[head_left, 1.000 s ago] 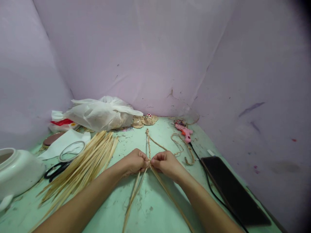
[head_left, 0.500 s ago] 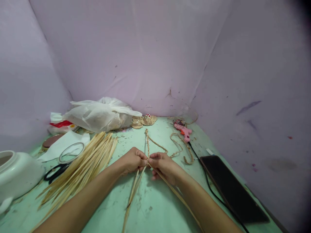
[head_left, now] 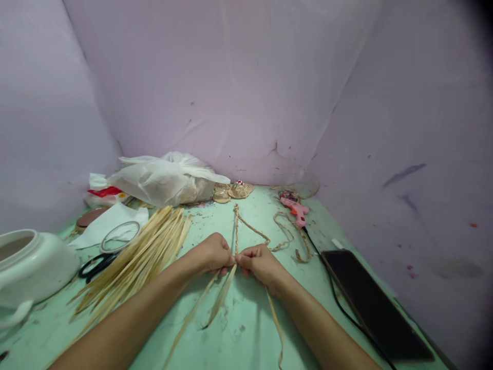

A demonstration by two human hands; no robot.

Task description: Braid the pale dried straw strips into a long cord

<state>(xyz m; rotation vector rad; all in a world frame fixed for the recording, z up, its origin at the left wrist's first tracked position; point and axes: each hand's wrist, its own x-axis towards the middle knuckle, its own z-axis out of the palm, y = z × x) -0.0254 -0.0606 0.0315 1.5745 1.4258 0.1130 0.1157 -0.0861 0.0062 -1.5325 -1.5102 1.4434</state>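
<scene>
A thin braid of dried straw-like strips (head_left: 236, 231) runs away from me along the table, its far end by a small knot. At its near end my left hand (head_left: 215, 255) pinches one loose strip, which trails down toward the front left. Close beside it my right hand (head_left: 256, 262) is closed on another strip (head_left: 275, 321) that hangs out below the palm. A third, wider strip (head_left: 221, 300) lies loose between the hands. From the far end, more braided cord (head_left: 252, 228) bends to the right. The fingertips hide the crossing point.
Left of my hands lies a bundle of dried strips (head_left: 134, 262), with black scissors (head_left: 94, 267), a tape ring (head_left: 120, 237) and a white ceramic pot (head_left: 38, 267). A plastic bag (head_left: 169, 180) stands behind. On the right are a pink glue gun (head_left: 296, 210), its cable and a dark phone-like slab (head_left: 373, 306).
The loose strips have spread: the left one swings outward, a middle one hangs alone, and the right one now drops below my right hand. Both hands are closed more tightly; the view has shifted slightly.
</scene>
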